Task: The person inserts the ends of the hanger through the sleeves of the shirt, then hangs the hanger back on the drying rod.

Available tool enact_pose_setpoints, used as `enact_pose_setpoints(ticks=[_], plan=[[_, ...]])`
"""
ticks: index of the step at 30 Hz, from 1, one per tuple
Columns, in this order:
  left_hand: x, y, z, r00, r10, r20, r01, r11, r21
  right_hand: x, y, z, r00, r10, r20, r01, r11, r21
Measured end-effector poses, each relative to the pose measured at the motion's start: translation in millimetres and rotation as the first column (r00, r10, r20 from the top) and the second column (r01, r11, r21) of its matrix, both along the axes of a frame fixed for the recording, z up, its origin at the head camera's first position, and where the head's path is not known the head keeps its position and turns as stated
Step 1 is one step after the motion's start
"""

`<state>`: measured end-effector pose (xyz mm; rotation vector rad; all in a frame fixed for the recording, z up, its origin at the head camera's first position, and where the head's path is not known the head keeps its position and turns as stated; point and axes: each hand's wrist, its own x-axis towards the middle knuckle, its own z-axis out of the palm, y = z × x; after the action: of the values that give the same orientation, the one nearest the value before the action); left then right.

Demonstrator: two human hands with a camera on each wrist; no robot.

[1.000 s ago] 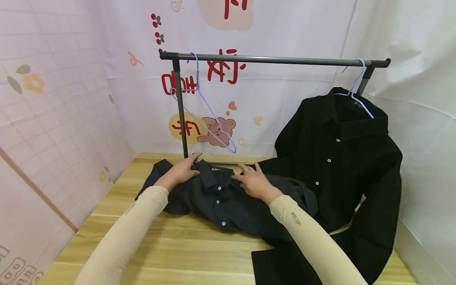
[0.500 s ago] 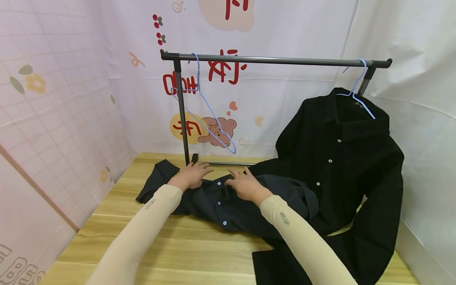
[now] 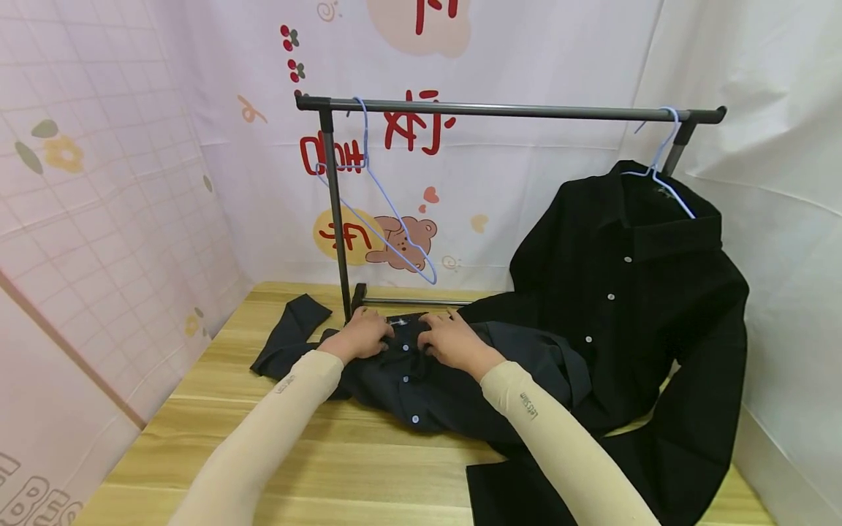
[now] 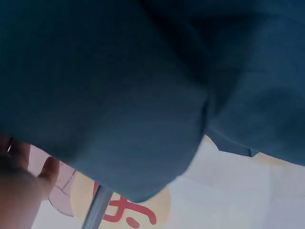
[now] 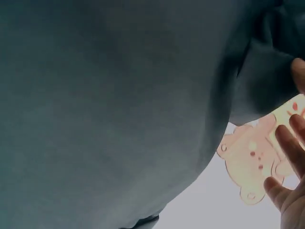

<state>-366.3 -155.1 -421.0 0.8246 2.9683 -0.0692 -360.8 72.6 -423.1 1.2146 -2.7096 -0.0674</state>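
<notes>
A dark navy button-up shirt lies crumpled on the wooden table, its collar toward the rack. My left hand grips the collar's left side, fingers curled at its edge. On the other side, my right hand pinches the collar. The collar label shows between them. In the left wrist view, navy cloth fills most of the picture, my left fingers at its lower edge. The right wrist view shows my right thumb against the cloth, with other fingers spread off it.
A grey metal clothes rack stands behind the shirt. From its left end hangs a bare blue hanger. At the right, a black shirt hangs on another blue hanger, its lower part and sleeve spreading over the table.
My left hand has moved right and down from the shirt's left shoulder to the collar. My right hand has shifted slightly left. The collar is now drawn together between both hands.
</notes>
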Motion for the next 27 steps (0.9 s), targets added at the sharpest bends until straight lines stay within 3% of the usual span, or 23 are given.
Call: enact_pose_setpoints(ticks=[2,5,7,11,14,17,19,22,24,27], plan=[[0.1,0.5,4.7,0.997,0.000,-0.073,0.005,0.998,0.064,-2.6,2,5.6,0.999,0.030,0.014,-0.028,0.993,-0.119],[3.1,3.2,14.0,0.989,-0.014,-0.146,0.039,0.984,0.173,-5.7,4,13.4,0.996,0.080,0.039,-0.065,0.953,-0.297],[6.9,5.0,18.8,0.985,-0.025,-0.173,0.066,0.969,0.238,-6.2,5,17.3,0.993,0.106,0.057,-0.076,0.922,-0.380],[16.5,4.3,20.9,0.983,-0.022,-0.180,0.087,0.926,0.366,-3.1,3,18.8,0.978,0.116,0.172,-0.021,0.881,-0.472],[22.6,-1.4,14.1,0.992,0.018,-0.125,0.048,0.862,0.505,1.5,0,15.8,0.961,0.103,0.259,0.032,0.882,-0.470],[25.8,-7.7,5.7,0.993,0.118,0.025,-0.108,0.780,0.616,6.0,-3,9.6,0.950,0.093,0.299,0.054,0.892,-0.450],[27.3,-12.4,2.0,0.967,0.195,0.165,-0.256,0.726,0.639,7.6,-5,3.7,0.948,0.083,0.307,0.060,0.902,-0.428],[29.5,-18.6,-2.8,0.890,0.269,0.369,-0.447,0.678,0.584,9.5,-8,-4.8,0.950,0.080,0.302,0.051,0.913,-0.404],[30.9,-21.5,-6.6,0.846,0.276,0.456,-0.511,0.662,0.548,11.1,-9,-7.6,0.952,0.080,0.296,0.043,0.920,-0.388],[30.5,-21.6,-12.1,0.816,0.261,0.516,-0.548,0.633,0.546,13.1,-10,-9.3,0.956,0.083,0.282,0.033,0.923,-0.383]])
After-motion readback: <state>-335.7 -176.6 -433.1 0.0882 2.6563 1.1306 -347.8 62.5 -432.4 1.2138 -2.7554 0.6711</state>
